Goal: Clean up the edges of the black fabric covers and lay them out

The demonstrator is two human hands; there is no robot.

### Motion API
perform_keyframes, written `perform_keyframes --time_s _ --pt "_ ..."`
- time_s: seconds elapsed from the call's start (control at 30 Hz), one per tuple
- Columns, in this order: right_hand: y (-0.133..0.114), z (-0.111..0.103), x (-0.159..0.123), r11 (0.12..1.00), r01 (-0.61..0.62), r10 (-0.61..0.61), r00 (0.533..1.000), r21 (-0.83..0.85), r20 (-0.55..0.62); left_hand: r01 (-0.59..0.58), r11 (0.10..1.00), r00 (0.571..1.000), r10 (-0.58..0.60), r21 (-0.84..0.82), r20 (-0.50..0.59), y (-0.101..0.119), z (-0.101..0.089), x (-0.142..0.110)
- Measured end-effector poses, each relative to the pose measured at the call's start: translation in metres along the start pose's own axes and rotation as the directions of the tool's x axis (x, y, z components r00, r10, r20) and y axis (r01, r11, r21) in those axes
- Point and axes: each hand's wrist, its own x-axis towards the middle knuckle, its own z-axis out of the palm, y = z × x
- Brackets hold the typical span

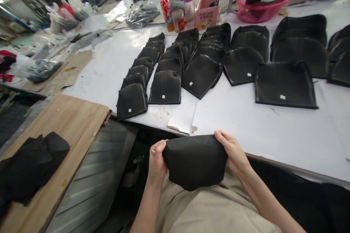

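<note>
Between my two hands a black fabric piece (pixel 196 162) is stretched out above my lap, near the table's front edge. My left hand (pixel 158 156) is closed on its left upper corner, and my right hand (pixel 231 149) pinches the right upper corner. The piece has a nearly straight top edge and a bluntly pointed lower edge. Beyond it, similar black pieces lie in overlapping rows on the white table (pixel 218 127); the front ones, such as the black piece (pixel 165 87) and the wider black piece (pixel 285 84), bear small white stickers.
Along the back stand a red-labelled bottle (pixel 166 9), a pink-lidded bottle (pixel 189 7), a jar (pixel 178 20), a pink box (pixel 209 9) and a pink basin (pixel 265 5). At left, dark cloth (pixel 35 164) lies on a wooden board (pixel 79 116). Plastic bags (pixel 35 67) sit farther left.
</note>
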Motion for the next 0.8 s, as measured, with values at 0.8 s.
perform_keyframes --time_s 0.8 --pt "-0.006 0.000 0.025 0.506 0.373 -0.558 0.829 -0.778 0.034 -0.059 0.943 0.887 -0.101 0.328 0.450 0.018 0.010 -0.006"
